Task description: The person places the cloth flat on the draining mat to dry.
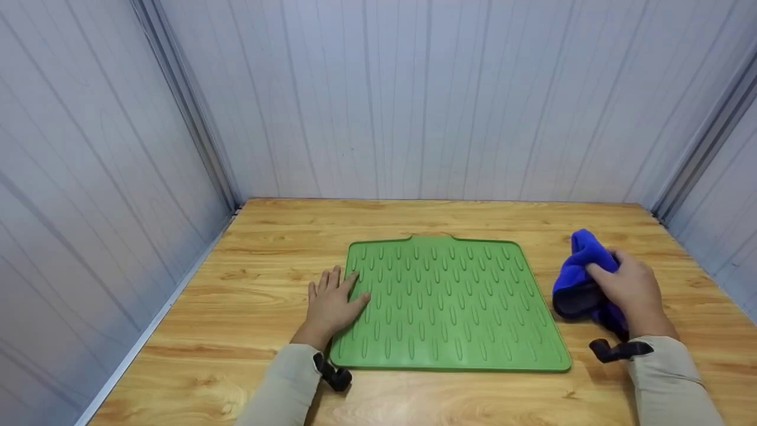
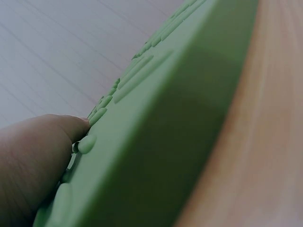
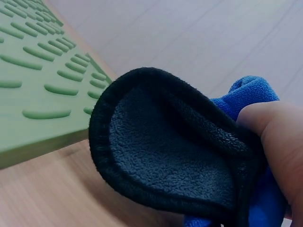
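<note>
Plainly, the green mat (image 1: 443,302) lies flat on the wooden table (image 1: 207,313), between both hands. The left hand (image 1: 331,305) rests over its left edge, fingers apart, thumb on the ribbed top, probably to steady it. Right of it, the right hand (image 1: 636,290) clamps a bunched, dark-lined blue cloth (image 1: 578,269), likely for firm control. Cloth-to-table contact: cannot tell.

Mat (image 1: 446,302), cloth (image 1: 573,275) and tabletop (image 1: 236,331)
Mat looked rubbery, matt, ridged; cloth was fuzzy textile; tabletop showed smooth, faintly glossy wood grain.
</note>
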A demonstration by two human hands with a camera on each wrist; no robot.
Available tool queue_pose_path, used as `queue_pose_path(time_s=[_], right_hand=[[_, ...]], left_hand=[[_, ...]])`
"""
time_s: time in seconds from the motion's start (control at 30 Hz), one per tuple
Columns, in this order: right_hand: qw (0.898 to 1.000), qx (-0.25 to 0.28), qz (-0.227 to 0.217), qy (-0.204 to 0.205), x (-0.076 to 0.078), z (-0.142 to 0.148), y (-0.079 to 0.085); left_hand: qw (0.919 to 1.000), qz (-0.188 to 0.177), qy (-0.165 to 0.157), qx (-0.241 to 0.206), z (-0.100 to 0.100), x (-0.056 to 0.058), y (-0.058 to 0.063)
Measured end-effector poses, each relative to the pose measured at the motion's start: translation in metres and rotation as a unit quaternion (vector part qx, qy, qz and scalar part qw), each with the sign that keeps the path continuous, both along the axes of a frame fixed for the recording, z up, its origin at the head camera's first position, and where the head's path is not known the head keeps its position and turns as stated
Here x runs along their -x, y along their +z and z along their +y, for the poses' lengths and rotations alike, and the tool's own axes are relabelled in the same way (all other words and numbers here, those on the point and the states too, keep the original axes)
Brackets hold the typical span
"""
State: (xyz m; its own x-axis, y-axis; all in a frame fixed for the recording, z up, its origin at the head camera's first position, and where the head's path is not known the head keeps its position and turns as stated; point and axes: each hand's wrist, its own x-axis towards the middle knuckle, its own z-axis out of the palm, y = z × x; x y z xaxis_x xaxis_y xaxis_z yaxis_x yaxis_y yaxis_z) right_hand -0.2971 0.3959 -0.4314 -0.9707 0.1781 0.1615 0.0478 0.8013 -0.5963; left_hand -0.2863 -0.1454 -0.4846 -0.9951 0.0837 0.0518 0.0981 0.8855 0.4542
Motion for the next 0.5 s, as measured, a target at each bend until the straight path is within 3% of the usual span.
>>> queue_pose_path(time_s=[0.5], right_hand=[[1.0,-0.004,0.019,-0.022,-0.0039,-0.001,0.0099]], left_hand=[[1.0,0.004,-0.001,-0.007,-0.0002,0.0012,-0.0008]])
